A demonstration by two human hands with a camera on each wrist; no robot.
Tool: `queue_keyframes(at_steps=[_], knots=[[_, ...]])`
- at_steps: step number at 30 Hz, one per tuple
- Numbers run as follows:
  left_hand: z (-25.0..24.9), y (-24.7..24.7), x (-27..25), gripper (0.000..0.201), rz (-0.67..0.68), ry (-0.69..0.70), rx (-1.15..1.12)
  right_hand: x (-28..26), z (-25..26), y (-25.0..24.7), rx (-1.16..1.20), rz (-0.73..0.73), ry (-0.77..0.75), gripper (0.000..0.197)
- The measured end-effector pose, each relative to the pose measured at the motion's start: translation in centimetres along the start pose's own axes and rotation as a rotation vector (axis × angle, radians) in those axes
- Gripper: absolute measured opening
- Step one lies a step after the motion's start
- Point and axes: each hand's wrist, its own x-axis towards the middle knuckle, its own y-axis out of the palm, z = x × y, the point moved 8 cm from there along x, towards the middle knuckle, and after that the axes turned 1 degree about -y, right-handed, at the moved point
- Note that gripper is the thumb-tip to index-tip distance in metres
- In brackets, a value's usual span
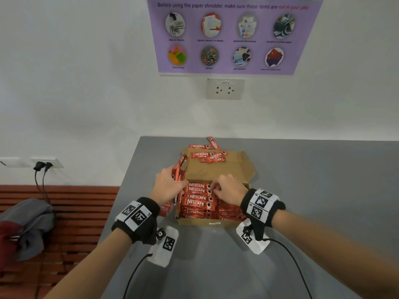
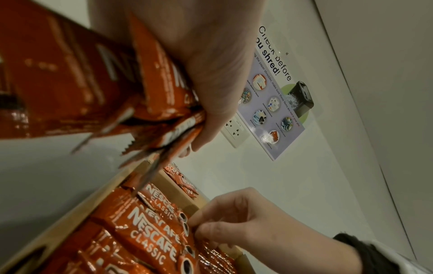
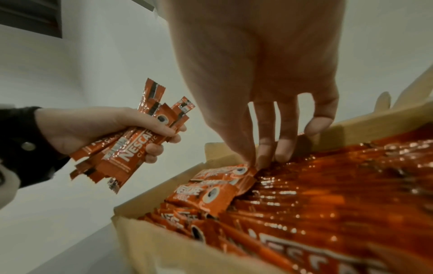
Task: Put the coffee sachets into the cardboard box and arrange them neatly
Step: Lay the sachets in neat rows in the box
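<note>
Left hand (image 1: 167, 182) gripping a sachet bundle (image 3: 131, 146) — right hand (image 1: 228, 187) pinching a sachet's end (image 3: 243, 169), cardboard box (image 1: 218, 169) filling.

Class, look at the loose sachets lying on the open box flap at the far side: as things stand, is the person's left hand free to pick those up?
Probably not yet. The left hand already grips a bundle of sachets, so its fingers are full, though nothing blocks the path to the loose sachets on the flap.

The right hand (image 1: 230, 187) hides part of the sachet rows (image 1: 199, 198); the poster (image 1: 233, 35) is cut off above.
</note>
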Motion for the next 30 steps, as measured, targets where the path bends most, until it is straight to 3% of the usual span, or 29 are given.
queue_keyframes(at_steps=[4,10,16,24,27,30], knots=[[-0.1,0.1,0.0,0.021,0.002,-0.001,-0.001,-0.6,1.4,-1.1,-0.010,-0.067,-0.043,0.015],[0.1,0.0,0.1,0.025,-0.007,0.003,0.012,-2.5,3.5,0.9,-0.210,0.077,-0.144,0.030],[0.2,0.0,-0.1,0.026,-0.002,0.002,0.004,-2.3,3.3,0.9,-0.224,0.081,-0.153,0.023],[0.3,0.1,-0.1,0.023,0.025,0.023,0.026,-1.9,2.2,-0.5,-0.079,0.045,-0.087,0.012],[0.1,0.4,-0.1,0.010,0.071,0.044,0.119,-2.0,1.1,-0.8,-0.086,0.031,-0.031,0.015],[-0.4,1.5,0.1,0.018,0.159,0.069,0.268,-2.3,0.8,0.1,-0.092,0.066,-0.005,0.012]])
